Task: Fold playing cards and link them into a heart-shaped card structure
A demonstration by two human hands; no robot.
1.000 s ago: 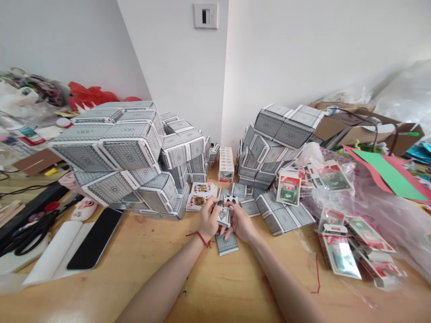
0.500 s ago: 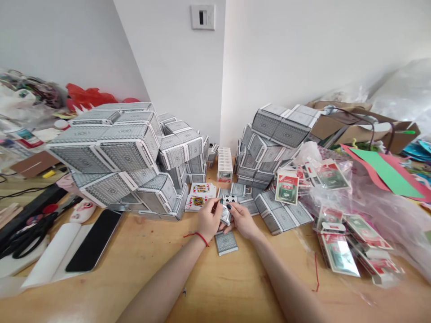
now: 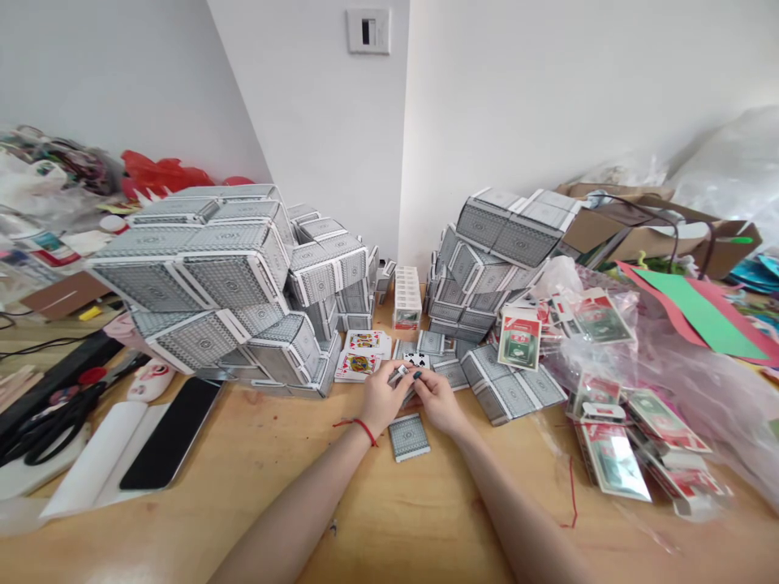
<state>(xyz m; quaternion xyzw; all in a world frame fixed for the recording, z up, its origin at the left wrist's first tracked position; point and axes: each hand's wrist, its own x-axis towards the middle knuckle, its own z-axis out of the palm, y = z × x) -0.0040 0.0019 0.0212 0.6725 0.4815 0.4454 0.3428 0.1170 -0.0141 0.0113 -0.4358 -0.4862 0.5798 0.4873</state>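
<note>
My left hand and my right hand meet over the middle of the table, fingers closed on a small playing card that is mostly hidden by them. Just beyond my fingertips shows a black-suited playing card, face up. Nearer me lies a folded card square with a grey patterned back. Left of the hands is a pile of face-up playing cards, with a queen or similar court card on top. Grey folded card pieces lie behind my right hand.
Stacked blocks of folded cards rise at left and right. A row of card boxes stands between them. A phone and scissors lie left; opened card boxes and plastic wrap lie right.
The fingers have shifted over the held card and cover more of it. Its pale lower part, visible before between the hands, is now mostly hidden.
</note>
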